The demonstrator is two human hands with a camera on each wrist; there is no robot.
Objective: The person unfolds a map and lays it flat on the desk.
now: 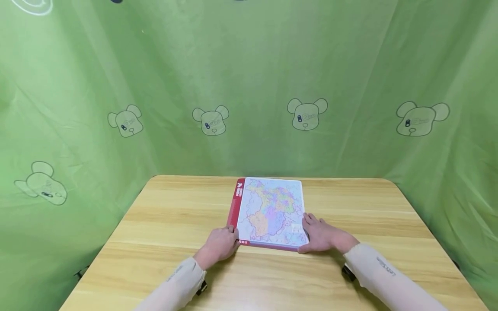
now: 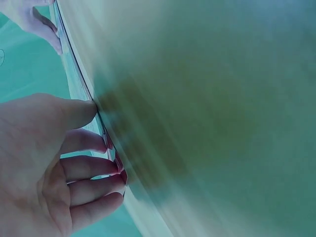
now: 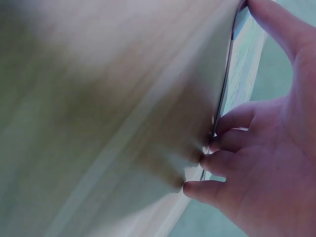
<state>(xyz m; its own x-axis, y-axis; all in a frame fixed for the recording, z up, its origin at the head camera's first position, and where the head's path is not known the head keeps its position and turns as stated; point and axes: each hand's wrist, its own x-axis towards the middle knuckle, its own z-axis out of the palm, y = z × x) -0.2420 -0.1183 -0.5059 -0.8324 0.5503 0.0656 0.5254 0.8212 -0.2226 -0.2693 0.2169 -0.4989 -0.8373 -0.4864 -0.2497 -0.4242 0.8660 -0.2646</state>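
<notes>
A flat rectangular map board (image 1: pixel 258 203) lies on the wooden table, its printed map in pastel colours. Along its left side runs a red strip (image 1: pixel 234 211) with white marks, and red also shows at the near edge. At the near left corner, my left hand (image 1: pixel 222 242) grips the board, thumb at the near edge and bent fingers (image 2: pixel 94 187) on the left side. My right hand (image 1: pixel 320 234) rests against the near right corner, fingers spread along the right side and thumb at the near edge. Fairly straight fingers (image 3: pixel 210 192) touch that edge in the right wrist view.
The light wooden table (image 1: pixel 175 207) has rounded far corners. Green curtains (image 1: pixel 249 147) printed with bear heads hang behind it and on both sides. Dark wrist straps (image 1: pixel 349 273) show below the sleeves.
</notes>
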